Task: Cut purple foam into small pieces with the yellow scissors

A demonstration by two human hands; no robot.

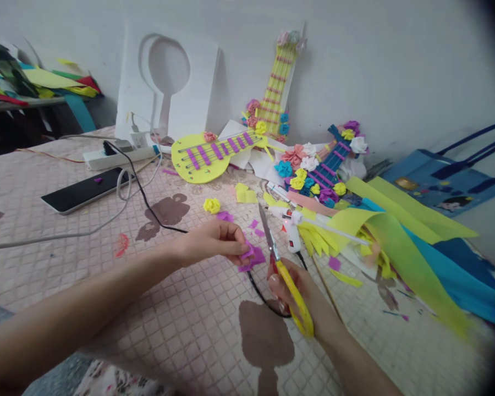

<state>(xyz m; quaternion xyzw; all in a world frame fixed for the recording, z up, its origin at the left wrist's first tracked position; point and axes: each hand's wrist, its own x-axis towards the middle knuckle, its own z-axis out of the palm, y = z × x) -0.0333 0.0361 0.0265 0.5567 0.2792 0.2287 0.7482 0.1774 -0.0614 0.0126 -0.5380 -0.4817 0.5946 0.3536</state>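
Observation:
My left hand [220, 242] pinches a small piece of purple paper [247, 251] between thumb and fingers, just over the patterned tablecloth. Another purple piece [257, 258] shows beneath and beside it. To the right, my right hand [292, 289] is wrapped round the yellow handles of a pair of scissors [291, 291]. The metal blades point up and away and look closed together. Small purple scraps [253, 224] lie beyond the fingers, and a yellow paper flower [212, 205] sits past my left hand.
A white glue gun [292, 234] lies right of the blades, with yellow strips [317, 239] behind it. Decorated paper guitars [200, 157] stand at the back. A phone [86, 190], cables and power strip [117, 158] are left; crepe paper [416, 258] and a blue bag [449, 181] are right.

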